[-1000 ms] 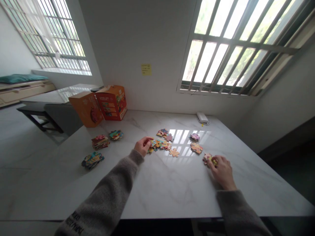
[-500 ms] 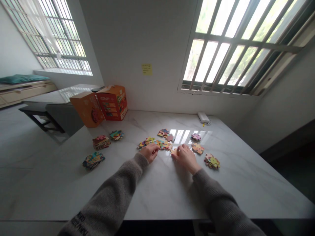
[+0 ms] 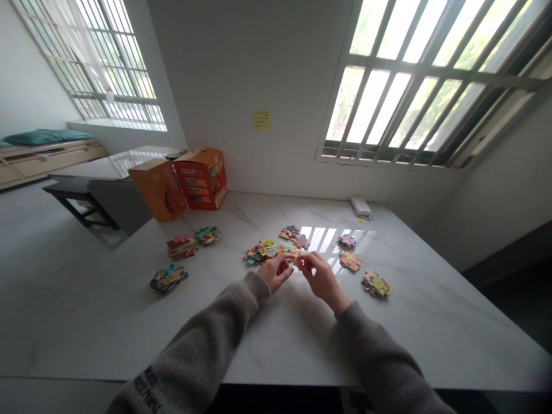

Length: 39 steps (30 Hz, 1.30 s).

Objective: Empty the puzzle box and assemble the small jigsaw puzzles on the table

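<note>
Puzzle pieces [image 3: 265,249], several of them joined or heaped, lie in a strip at the middle of the table. My left hand [image 3: 277,271] is at the near edge of this strip, its fingertips bent toward my right hand. My right hand [image 3: 318,275] pinches a small puzzle piece [image 3: 297,261], mostly hidden by the fingers. The fingertips of both hands almost meet at this piece. Whether my left fingers also grip it is too small to tell. Just behind the strip lies another small group of pieces [image 3: 294,236].
On the marble table [image 3: 276,345], piles of pieces lie left [image 3: 169,278], [image 3: 181,246], [image 3: 209,234] and right [image 3: 376,284], [image 3: 350,260], [image 3: 347,241]. Orange boxes [image 3: 200,179] stand back left; a white device [image 3: 360,206] with a cable lies back right.
My right hand has moved left and lifted slightly with the piece, closing the gap to my left hand. My left hand has shifted a little right. The view has shifted slightly.
</note>
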Motion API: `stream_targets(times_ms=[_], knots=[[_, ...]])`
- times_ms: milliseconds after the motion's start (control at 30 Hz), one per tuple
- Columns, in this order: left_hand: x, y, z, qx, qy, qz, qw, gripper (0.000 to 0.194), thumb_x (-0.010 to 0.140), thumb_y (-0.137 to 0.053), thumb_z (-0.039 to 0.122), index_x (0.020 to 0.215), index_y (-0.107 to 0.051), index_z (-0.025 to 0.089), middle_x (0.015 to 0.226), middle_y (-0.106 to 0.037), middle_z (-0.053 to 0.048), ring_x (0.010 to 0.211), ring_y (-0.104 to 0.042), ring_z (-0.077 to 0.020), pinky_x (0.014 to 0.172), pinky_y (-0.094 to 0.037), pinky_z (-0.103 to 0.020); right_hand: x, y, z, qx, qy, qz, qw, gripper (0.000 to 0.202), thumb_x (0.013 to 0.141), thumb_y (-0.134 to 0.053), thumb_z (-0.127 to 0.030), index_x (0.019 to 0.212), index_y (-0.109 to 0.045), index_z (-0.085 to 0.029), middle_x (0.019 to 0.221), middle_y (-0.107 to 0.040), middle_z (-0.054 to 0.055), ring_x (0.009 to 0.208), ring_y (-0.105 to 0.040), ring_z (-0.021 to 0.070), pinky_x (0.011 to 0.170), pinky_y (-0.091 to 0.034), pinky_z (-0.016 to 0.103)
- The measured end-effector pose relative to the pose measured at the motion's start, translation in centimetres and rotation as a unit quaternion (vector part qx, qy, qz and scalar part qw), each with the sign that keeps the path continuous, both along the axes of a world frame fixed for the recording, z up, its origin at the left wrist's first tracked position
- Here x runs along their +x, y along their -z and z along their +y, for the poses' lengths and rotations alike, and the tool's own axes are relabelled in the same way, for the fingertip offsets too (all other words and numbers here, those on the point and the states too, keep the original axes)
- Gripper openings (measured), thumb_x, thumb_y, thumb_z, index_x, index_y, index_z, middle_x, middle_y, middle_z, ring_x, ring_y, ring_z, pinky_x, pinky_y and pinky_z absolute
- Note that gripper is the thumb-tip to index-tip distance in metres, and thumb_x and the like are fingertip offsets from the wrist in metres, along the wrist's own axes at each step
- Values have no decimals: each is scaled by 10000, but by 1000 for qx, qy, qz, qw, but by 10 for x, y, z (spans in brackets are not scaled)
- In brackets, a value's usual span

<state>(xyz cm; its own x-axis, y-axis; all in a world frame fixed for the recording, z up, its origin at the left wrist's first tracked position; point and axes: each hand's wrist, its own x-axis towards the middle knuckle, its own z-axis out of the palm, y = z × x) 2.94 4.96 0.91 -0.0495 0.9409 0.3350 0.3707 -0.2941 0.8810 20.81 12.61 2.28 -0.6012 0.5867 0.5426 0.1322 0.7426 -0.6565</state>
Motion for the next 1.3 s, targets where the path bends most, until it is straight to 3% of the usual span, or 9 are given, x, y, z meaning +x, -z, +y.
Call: stream_targets(times_ms=[133, 233, 333, 433, 600, 700, 800, 1067, 1300], knots=[[3, -2, 6, -38, 36, -220, 974, 531, 837, -612, 590, 1098, -571, 130, 772, -628, -27, 594, -596, -120, 586, -498, -270, -3, -5, -17, 118, -12, 10, 993, 166, 946, -505, -184, 1006, -644, -253, 964, -579, 75, 884, -594, 205, 764, -528, 352], [0, -4, 9, -1, 14, -268, 963, 493, 761, -738, 518, 1026, -564, 140, 803, -634, -26, 641, -615, -120, 614, -523, -267, -3, -6, -22, 154, -15, 17, 988, 193, 914, -524, -146, 997, -647, -269, 1052, -583, 88, 996, -589, 235, 857, -526, 412], [-5, -5, 9, 22, -6, -260, 965, 526, 775, -744, 448, 1162, -527, 167, 688, -563, 43, 595, -584, -104, 577, -519, -246, -3, -6, -22, 87, 33, 77, 993, 171, 918, -532, -189, 1057, -610, -250, 1031, -592, 87, 954, -600, 222, 850, -524, 405], [-7, -1, 9, 22, 6, -240, 971, 514, 793, -727, 422, 1186, -534, 152, 676, -553, 43, 570, -568, -101, 549, -514, -240, -4, -6, -20, -79, 43, 104, 990, 224, 952, -513, -316, 1153, -536, -221, 807, -590, 18, 716, -585, 173, 685, -520, 331], [-5, 7, 7, 12, 32, -159, 987, 426, 880, -614, 402, 1208, -564, 135, 831, -655, -58, 693, -639, -155, 619, -545, -286, -5, -1, -15, -222, 7, 60, 973, 355, 927, -529, -513, 746, -540, -207, 587, -531, -26, 547, -500, 137, 555, -429, 272], [-9, 4, 3, 79, 2, 9, 997, 540, 847, -648, 349, 1340, -510, 178, 1111, -645, -114, 955, -645, -227, 863, -547, -403, -5, 0, -13, -239, 27, 70, 968, 412, 906, -539, -566, 707, -536, -206, 566, -531, -27, 540, -484, 134, 561, -409, 269], [-15, -1, 0, 164, -30, 170, 971, 736, 773, -725, 309, 1433, -421, 189, 1308, -548, -146, 1209, -523, -301, 1067, -424, -488, -5, 1, -12, -251, 34, 72, 965, 427, 894, -544, -591, 715, -546, -204, 555, -523, -32, 531, -474, 133, 558, -393, 267], [-18, -3, -1, 217, -43, 271, 937, 533, 891, -604, 292, 1398, -460, 208, 1255, -607, -116, 1175, -559, -263, 1036, -447, -432, -5, 3, -12, -265, 20, 62, 962, 420, 883, -559, -595, 733, -542, -204, 552, -510, -39, 515, -452, 125, 531, -360, 256], [-26, -1, 1, 209, -45, 310, 926, 501, 869, -639, 393, 1310, -531, 181, 1210, -628, -131, 1126, -572, -278, 989, -458, -426, -4, 2, -13, -248, 2, 35, 968, 413, 906, -531, -572, 718, -524, -205, 548, -491, -44, 500, -437, 121, 507, -360, 256]])
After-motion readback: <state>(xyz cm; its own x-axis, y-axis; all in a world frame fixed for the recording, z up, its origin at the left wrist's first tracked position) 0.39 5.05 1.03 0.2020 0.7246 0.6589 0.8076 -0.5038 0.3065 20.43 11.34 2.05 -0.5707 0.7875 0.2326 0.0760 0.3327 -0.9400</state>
